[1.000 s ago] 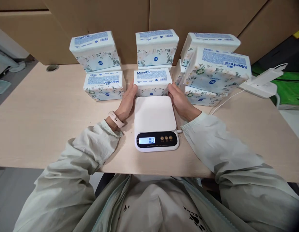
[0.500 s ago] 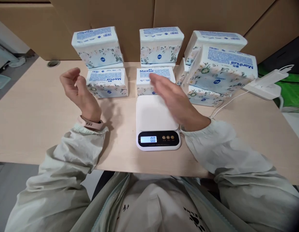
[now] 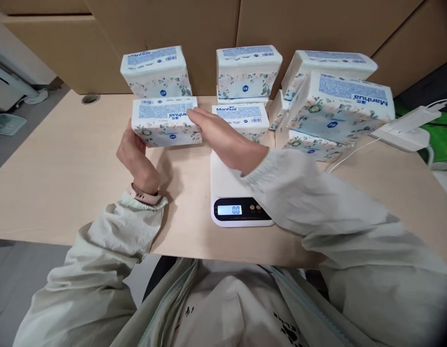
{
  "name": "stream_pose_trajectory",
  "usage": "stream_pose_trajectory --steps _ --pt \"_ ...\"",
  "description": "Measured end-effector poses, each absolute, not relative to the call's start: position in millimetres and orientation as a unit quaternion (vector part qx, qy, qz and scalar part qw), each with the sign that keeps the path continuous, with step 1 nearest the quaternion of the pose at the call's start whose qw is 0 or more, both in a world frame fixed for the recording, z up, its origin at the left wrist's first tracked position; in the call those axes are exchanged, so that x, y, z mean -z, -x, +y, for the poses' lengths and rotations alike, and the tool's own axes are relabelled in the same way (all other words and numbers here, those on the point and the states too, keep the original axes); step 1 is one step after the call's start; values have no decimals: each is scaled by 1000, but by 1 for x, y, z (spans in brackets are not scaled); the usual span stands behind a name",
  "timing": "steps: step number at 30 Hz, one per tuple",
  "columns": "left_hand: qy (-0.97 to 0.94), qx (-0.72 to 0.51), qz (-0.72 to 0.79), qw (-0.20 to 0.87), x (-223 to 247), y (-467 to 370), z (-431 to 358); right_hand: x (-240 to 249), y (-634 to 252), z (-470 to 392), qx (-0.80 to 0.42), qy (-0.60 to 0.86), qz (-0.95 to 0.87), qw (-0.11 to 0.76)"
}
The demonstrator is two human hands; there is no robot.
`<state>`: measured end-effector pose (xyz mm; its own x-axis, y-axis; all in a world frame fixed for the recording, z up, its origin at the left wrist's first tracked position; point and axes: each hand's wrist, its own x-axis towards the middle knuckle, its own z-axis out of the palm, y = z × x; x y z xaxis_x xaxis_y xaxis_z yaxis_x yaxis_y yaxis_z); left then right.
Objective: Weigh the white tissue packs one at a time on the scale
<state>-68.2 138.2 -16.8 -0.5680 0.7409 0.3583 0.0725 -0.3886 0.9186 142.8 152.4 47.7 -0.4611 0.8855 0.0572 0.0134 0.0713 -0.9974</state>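
My left hand [image 3: 133,156] grips the left end of a white pack of tissues [image 3: 167,126] with a floral front and blue "Manhua" print. My right hand [image 3: 226,137] presses against its right end, so the pack is clasped between both hands. It seems slightly raised; its underside is hard to see. Below my right forearm lies a white digital scale [image 3: 223,180], partly covered by hand and sleeve. Its lit display [image 3: 229,210] reads 0.0, and no pack rests on the visible part of its plate.
Behind stand more tissue packs: one stack at the left [image 3: 156,72], one in the middle [image 3: 248,72] and a larger stack at right with a tilted pack [image 3: 341,108] on top. A white power strip [image 3: 407,135] with a cable lies at right. Cardboard boxes [image 3: 165,24] line the back.
Both hands have moved onto the front left tissue pack and closed on its ends; my right hand came leftward from above the scale. The pack appears a little higher. The view has shifted slightly.
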Motion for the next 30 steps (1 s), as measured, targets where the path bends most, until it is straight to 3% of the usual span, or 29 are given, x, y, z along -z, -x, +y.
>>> stream_pose_trajectory --steps 7,12,17,23,30 --pt "-533 -721 377 234 -22 4 51 -97 -249 22 -489 455 -631 395" --pt "-589 -652 348 329 -7 -18 19 -56 -308 -11 -472 480 -609 419" --pt "-601 -609 377 355 4 -15 21 -33 -318 -15 -442 491 -623 419" --pt "-527 -630 428 376 4 -12 33 -5 -306 -6 -321 505 -536 595" --pt "-509 -623 460 376 3 -7 39 7 -310 -6 -311 519 -548 578"
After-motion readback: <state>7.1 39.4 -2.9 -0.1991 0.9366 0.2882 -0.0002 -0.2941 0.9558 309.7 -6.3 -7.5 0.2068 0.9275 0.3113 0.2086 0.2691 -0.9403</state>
